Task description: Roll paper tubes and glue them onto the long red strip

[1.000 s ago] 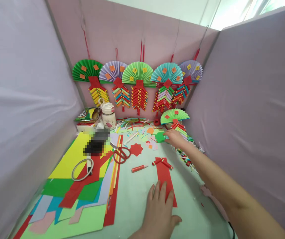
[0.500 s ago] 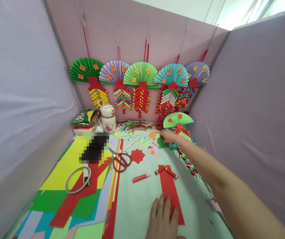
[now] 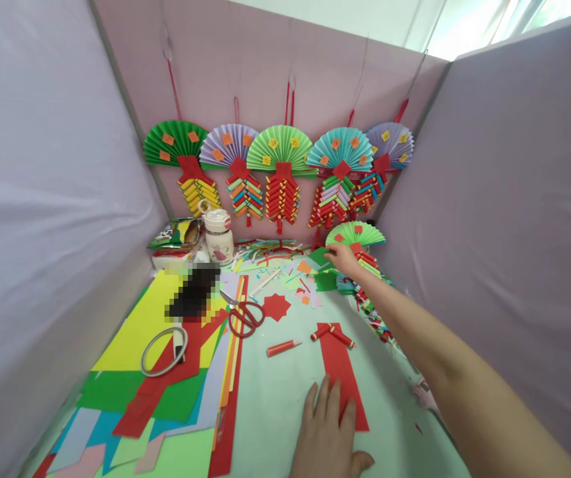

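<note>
My left hand (image 3: 329,430) lies flat with fingers stretched on the near end of a long red paper strip (image 3: 341,370) on the table. Two small red paper rolls (image 3: 332,332) rest at the strip's far end. My right hand (image 3: 341,257) reaches far back with its fingers pinched on a green paper piece (image 3: 321,257), just below a small green paper fan (image 3: 355,234) that lies on a pile of rolled paper pieces.
Red scissors (image 3: 244,317), a red star cutout (image 3: 276,307), a red glue stick (image 3: 282,347) and a tape ring (image 3: 163,350) lie on the table. Coloured paper sheets (image 3: 136,332) cover the left side. Fan decorations (image 3: 279,169) hang on the back wall beside a white jar (image 3: 217,235).
My right hand has moved farther back toward the small green fan and lifted a green paper piece. My left hand stays on the red strip.
</note>
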`<control>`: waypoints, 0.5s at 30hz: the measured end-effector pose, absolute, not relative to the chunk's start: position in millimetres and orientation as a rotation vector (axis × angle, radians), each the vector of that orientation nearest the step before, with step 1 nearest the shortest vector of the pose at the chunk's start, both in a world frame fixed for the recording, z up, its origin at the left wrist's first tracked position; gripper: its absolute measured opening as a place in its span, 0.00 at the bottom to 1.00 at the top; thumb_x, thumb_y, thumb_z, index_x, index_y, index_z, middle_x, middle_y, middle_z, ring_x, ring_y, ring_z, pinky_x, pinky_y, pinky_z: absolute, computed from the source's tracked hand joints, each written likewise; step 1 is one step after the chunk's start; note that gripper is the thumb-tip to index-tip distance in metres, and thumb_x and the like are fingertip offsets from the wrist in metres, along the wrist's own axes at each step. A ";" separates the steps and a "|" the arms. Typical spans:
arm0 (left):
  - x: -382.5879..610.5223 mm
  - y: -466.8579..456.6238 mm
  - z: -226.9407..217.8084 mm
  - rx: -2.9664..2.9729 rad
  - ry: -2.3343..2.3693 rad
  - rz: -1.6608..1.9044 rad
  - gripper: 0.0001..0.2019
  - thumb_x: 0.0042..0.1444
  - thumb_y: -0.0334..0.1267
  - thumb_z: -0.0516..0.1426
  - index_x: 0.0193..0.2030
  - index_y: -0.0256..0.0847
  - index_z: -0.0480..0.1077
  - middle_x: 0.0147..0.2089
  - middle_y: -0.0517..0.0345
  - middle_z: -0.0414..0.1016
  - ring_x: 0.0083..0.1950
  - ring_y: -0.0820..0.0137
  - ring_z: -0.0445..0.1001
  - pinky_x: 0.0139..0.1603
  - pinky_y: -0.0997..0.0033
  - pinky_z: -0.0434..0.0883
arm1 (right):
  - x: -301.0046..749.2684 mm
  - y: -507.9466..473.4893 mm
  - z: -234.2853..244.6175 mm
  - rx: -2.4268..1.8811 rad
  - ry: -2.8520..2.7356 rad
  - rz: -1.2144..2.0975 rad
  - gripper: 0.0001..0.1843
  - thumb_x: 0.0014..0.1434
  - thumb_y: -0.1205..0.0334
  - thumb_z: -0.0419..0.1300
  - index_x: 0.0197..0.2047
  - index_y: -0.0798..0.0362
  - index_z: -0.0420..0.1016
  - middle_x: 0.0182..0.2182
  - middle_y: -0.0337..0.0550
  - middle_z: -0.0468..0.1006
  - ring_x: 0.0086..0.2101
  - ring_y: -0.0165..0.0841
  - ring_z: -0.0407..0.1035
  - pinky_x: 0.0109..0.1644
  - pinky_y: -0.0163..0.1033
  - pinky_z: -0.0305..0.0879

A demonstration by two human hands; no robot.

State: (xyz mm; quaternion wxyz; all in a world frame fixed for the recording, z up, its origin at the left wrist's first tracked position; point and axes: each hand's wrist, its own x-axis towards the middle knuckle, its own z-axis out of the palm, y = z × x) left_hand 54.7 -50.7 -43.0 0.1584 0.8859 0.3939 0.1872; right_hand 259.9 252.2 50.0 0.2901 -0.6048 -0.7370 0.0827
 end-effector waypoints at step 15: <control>49.4 -51.1 -27.7 2.508 1.076 0.454 0.33 0.55 0.61 0.50 0.59 0.39 0.65 0.66 0.39 0.57 0.68 0.51 0.52 0.65 0.44 0.55 | 266.7 250.4 36.6 -1.645 -1.317 0.448 0.15 0.44 0.63 0.58 0.37 0.57 0.74 0.34 0.49 0.78 0.30 0.37 0.71 0.35 0.41 0.69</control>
